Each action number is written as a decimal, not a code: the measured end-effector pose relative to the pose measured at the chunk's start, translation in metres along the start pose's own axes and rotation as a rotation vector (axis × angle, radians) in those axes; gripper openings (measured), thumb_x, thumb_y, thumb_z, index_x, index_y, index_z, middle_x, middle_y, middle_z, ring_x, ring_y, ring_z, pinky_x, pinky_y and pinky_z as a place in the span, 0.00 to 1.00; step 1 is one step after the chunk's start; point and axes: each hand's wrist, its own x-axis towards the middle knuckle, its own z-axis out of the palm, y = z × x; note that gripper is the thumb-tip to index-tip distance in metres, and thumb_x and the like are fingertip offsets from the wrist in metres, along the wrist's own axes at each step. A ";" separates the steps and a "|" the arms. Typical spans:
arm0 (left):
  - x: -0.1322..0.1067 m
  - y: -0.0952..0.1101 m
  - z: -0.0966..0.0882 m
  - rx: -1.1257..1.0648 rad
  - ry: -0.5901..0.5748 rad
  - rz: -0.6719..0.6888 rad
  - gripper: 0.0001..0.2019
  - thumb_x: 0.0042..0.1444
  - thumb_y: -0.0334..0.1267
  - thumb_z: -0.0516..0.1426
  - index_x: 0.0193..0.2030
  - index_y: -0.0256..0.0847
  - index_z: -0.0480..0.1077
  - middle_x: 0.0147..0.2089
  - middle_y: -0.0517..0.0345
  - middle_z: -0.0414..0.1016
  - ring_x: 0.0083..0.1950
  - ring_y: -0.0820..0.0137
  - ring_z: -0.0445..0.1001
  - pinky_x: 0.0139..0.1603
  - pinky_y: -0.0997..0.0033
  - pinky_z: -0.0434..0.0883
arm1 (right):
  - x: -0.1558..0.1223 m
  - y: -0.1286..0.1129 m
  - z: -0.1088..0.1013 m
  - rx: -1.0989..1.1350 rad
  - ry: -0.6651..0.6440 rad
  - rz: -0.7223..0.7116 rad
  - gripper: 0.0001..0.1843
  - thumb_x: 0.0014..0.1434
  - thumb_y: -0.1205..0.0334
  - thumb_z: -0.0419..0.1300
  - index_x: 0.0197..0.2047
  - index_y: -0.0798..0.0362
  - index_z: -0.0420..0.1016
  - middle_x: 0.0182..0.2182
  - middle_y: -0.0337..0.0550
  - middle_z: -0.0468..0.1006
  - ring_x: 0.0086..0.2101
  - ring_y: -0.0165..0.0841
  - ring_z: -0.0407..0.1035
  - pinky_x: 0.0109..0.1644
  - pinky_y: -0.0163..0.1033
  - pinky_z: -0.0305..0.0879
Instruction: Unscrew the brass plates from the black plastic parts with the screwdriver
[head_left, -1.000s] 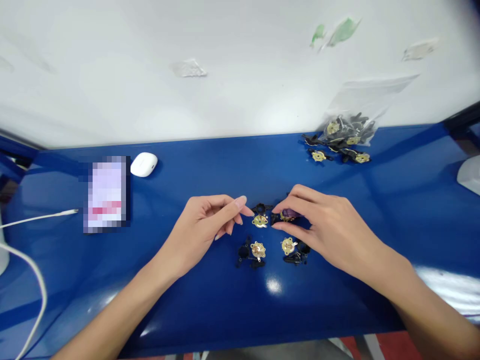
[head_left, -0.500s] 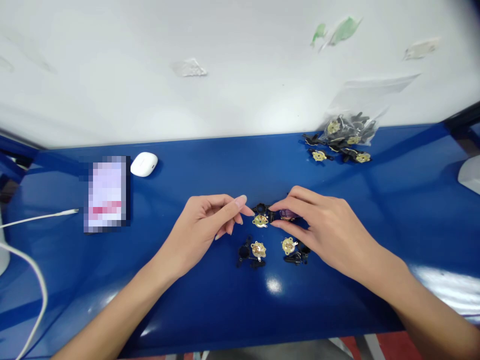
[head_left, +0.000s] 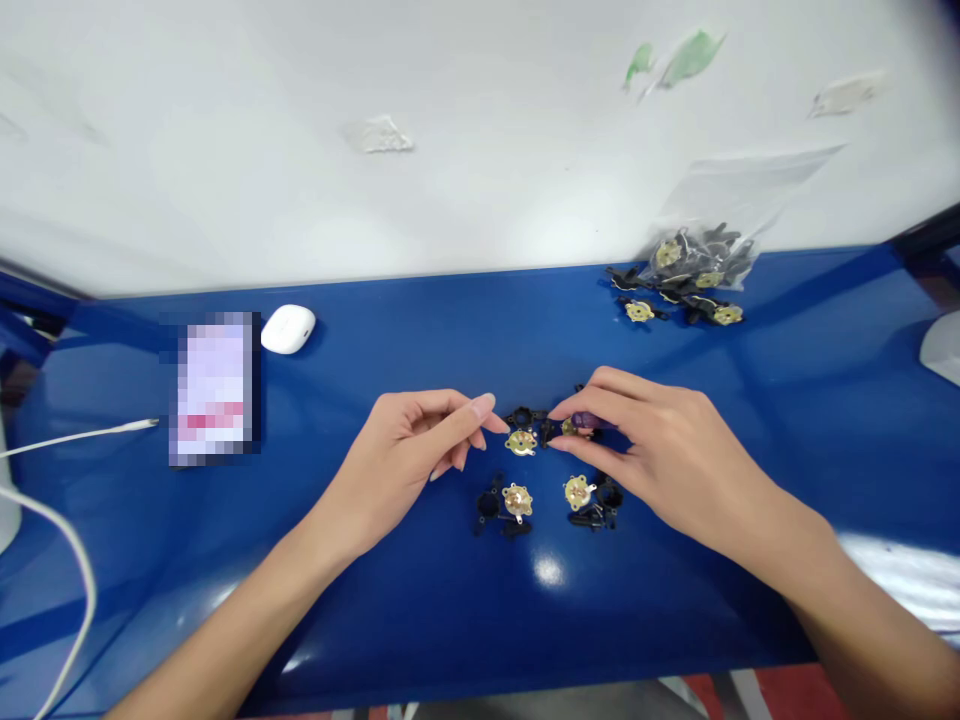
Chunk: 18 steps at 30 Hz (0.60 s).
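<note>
Several small black-and-brass round parts lie on the blue table (head_left: 465,340) between my hands. My left hand (head_left: 409,455) rests on the table with its fingers curled and its fingertips just left of one brass part (head_left: 520,440); nothing shows inside them. My right hand (head_left: 660,450) pinches a small black-and-brass part (head_left: 574,427) between thumb and forefinger, right beside that brass part. Two more parts, one (head_left: 516,500) and another (head_left: 577,491), lie just nearer to me.
A clear bag with several like parts (head_left: 694,270) lies at the back right, with loose ones beside it. A phone (head_left: 215,388), a white earbud case (head_left: 288,328) and a white cable (head_left: 67,560) sit to the left. A white wall stands behind.
My right hand's fingers shifted slightly on the small part it pinches. My left hand has stayed still.
</note>
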 end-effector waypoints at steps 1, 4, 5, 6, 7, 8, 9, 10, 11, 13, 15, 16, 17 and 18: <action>0.000 0.000 0.000 0.001 0.001 -0.001 0.19 0.70 0.56 0.68 0.39 0.43 0.90 0.29 0.58 0.74 0.30 0.73 0.67 0.27 0.74 0.61 | 0.000 0.000 0.000 0.000 -0.002 -0.002 0.06 0.74 0.59 0.69 0.52 0.48 0.85 0.42 0.38 0.82 0.34 0.34 0.79 0.40 0.44 0.73; 0.000 0.000 0.000 0.006 0.002 -0.006 0.19 0.70 0.56 0.68 0.39 0.43 0.90 0.29 0.58 0.74 0.30 0.73 0.67 0.28 0.74 0.61 | 0.000 0.000 -0.001 -0.007 -0.012 -0.011 0.05 0.74 0.61 0.69 0.51 0.49 0.85 0.41 0.38 0.81 0.32 0.34 0.78 0.38 0.43 0.71; 0.000 0.000 0.000 0.007 0.002 -0.009 0.19 0.70 0.56 0.68 0.39 0.43 0.90 0.29 0.58 0.74 0.30 0.73 0.67 0.28 0.74 0.61 | 0.000 0.000 -0.001 -0.013 -0.017 -0.012 0.04 0.74 0.62 0.68 0.51 0.49 0.85 0.41 0.38 0.81 0.32 0.33 0.78 0.37 0.43 0.70; 0.000 0.000 0.001 0.008 0.001 -0.011 0.19 0.70 0.56 0.68 0.39 0.43 0.90 0.28 0.58 0.73 0.30 0.73 0.67 0.28 0.74 0.60 | 0.000 0.000 -0.001 -0.018 -0.022 -0.013 0.04 0.74 0.62 0.68 0.50 0.49 0.85 0.41 0.38 0.81 0.32 0.33 0.78 0.36 0.43 0.70; 0.000 0.001 0.001 0.008 0.001 -0.013 0.19 0.70 0.56 0.68 0.39 0.43 0.90 0.28 0.58 0.73 0.30 0.73 0.66 0.28 0.73 0.60 | 0.000 0.000 -0.001 -0.021 -0.027 -0.014 0.04 0.74 0.63 0.68 0.50 0.49 0.85 0.41 0.38 0.81 0.32 0.33 0.78 0.36 0.43 0.70; 0.000 0.001 0.001 0.007 0.001 -0.016 0.19 0.69 0.56 0.68 0.39 0.43 0.90 0.28 0.59 0.73 0.30 0.73 0.66 0.28 0.73 0.60 | 0.000 0.000 -0.001 -0.022 -0.031 -0.016 0.04 0.74 0.63 0.68 0.50 0.49 0.85 0.41 0.39 0.81 0.32 0.34 0.78 0.37 0.43 0.70; -0.001 0.001 0.001 0.006 0.000 -0.019 0.19 0.69 0.56 0.68 0.39 0.43 0.90 0.28 0.59 0.73 0.30 0.73 0.66 0.28 0.73 0.60 | 0.000 0.000 -0.001 -0.022 -0.034 -0.018 0.04 0.74 0.63 0.68 0.50 0.49 0.85 0.41 0.39 0.82 0.33 0.34 0.78 0.37 0.43 0.70; -0.001 0.001 0.001 0.005 0.000 -0.021 0.19 0.69 0.57 0.69 0.40 0.43 0.90 0.28 0.59 0.73 0.30 0.73 0.66 0.28 0.73 0.60 | 0.000 0.000 -0.001 -0.021 -0.036 -0.020 0.04 0.74 0.64 0.68 0.51 0.49 0.85 0.41 0.39 0.82 0.33 0.34 0.79 0.38 0.43 0.70; -0.001 0.002 0.001 0.004 0.000 -0.023 0.19 0.69 0.57 0.69 0.40 0.43 0.90 0.28 0.58 0.73 0.30 0.73 0.66 0.28 0.73 0.60 | 0.000 0.000 0.000 -0.021 -0.039 -0.021 0.04 0.74 0.64 0.68 0.50 0.49 0.85 0.41 0.39 0.82 0.33 0.34 0.79 0.38 0.43 0.70; -0.001 0.003 0.001 0.004 -0.001 -0.028 0.19 0.69 0.57 0.69 0.40 0.43 0.90 0.28 0.58 0.73 0.30 0.72 0.66 0.28 0.73 0.60 | 0.000 0.000 0.000 -0.021 -0.040 -0.022 0.04 0.74 0.64 0.68 0.50 0.49 0.84 0.42 0.38 0.82 0.33 0.34 0.78 0.37 0.42 0.69; -0.001 0.004 0.001 0.005 0.000 -0.030 0.19 0.69 0.57 0.69 0.40 0.43 0.90 0.28 0.58 0.73 0.30 0.72 0.66 0.28 0.72 0.59 | 0.000 0.000 0.001 -0.025 -0.041 -0.020 0.04 0.75 0.63 0.67 0.50 0.49 0.84 0.41 0.39 0.82 0.32 0.34 0.78 0.37 0.42 0.69; -0.001 0.004 0.001 0.005 0.001 -0.030 0.19 0.69 0.57 0.69 0.40 0.43 0.90 0.28 0.58 0.72 0.30 0.71 0.66 0.29 0.72 0.59 | 0.000 0.000 0.001 -0.027 -0.042 -0.019 0.04 0.75 0.63 0.67 0.50 0.49 0.84 0.41 0.39 0.82 0.32 0.34 0.78 0.37 0.42 0.69; -0.001 0.004 0.002 0.005 0.002 -0.030 0.19 0.69 0.57 0.68 0.40 0.43 0.90 0.28 0.58 0.72 0.30 0.71 0.66 0.29 0.72 0.59 | 0.000 0.000 0.002 -0.030 -0.043 -0.017 0.04 0.76 0.62 0.66 0.51 0.48 0.84 0.41 0.40 0.82 0.32 0.34 0.78 0.37 0.42 0.69; -0.001 0.004 0.002 0.005 0.005 -0.031 0.20 0.69 0.58 0.68 0.40 0.43 0.90 0.28 0.57 0.73 0.30 0.71 0.66 0.29 0.71 0.59 | 0.000 0.001 0.002 -0.032 -0.045 -0.016 0.05 0.76 0.62 0.66 0.51 0.48 0.84 0.42 0.40 0.82 0.32 0.34 0.78 0.37 0.42 0.70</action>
